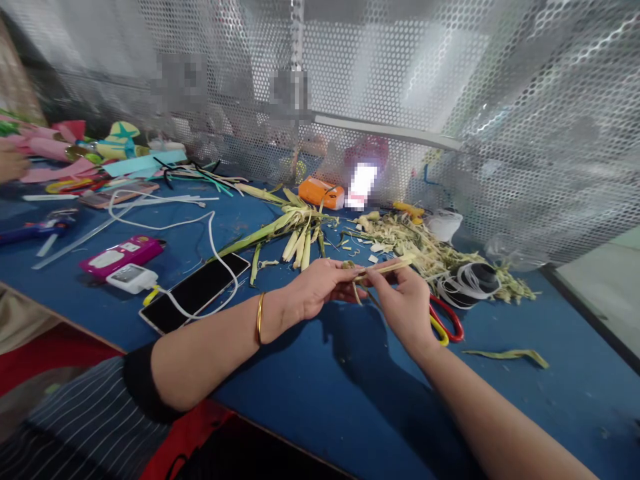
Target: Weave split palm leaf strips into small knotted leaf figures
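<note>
My left hand (pixel 320 288) is closed in a pinch on a pale leaf strip, like corn husk. My right hand (pixel 404 303) pinches the same leaf strip (pixel 399 263) close to the left fingertips. A thin end hangs below the fingers, and part of the strip is hidden by them. A pile of yellow-green leaf scraps (pixel 425 245) lies just behind the hands. To the left of it spreads a bunch of longer green leaves (pixel 280 227). Beside my right wrist are scissors (pixel 456 323) with red and yellow handles, their blades hidden.
A spool of white cord (pixel 470 285) stands right of the scissors. One loose leaf (pixel 507 355) lies farther right. At left are a black phone (pixel 200 290), a white cable and a magenta device (pixel 120 257). Another person's hand (pixel 13 162) shows at the far left edge.
</note>
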The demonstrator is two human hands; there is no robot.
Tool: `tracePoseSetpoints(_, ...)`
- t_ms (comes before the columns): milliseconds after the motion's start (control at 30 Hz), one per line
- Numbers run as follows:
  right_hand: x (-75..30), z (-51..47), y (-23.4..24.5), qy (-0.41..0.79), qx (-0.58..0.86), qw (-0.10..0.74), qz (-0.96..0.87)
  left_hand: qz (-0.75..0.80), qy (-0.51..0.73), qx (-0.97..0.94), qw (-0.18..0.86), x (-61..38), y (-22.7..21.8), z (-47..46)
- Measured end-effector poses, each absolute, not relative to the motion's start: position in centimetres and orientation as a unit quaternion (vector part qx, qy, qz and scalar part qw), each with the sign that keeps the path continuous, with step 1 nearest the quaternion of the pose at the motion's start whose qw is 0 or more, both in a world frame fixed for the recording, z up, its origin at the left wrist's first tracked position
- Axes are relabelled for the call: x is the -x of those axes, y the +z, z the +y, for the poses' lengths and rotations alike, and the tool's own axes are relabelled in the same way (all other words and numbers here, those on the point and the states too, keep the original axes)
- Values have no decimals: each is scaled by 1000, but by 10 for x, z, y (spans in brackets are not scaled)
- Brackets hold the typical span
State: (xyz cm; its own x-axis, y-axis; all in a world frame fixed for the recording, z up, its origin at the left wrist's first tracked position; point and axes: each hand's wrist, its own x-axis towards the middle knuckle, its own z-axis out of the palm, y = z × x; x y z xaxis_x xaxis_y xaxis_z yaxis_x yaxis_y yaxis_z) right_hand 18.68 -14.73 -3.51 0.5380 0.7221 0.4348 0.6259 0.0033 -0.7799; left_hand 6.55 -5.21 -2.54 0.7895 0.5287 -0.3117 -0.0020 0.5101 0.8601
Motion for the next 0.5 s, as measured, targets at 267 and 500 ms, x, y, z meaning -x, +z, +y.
tracePoseSetpoints(267,-192,-142,-40,141,703,561,-414,257,161,-497,813,-63,-26,-49)
tracePoseSetpoints(500,-196,-147,-28,211,713,445,-499,325,225,-521,756,-64,-22,-44)
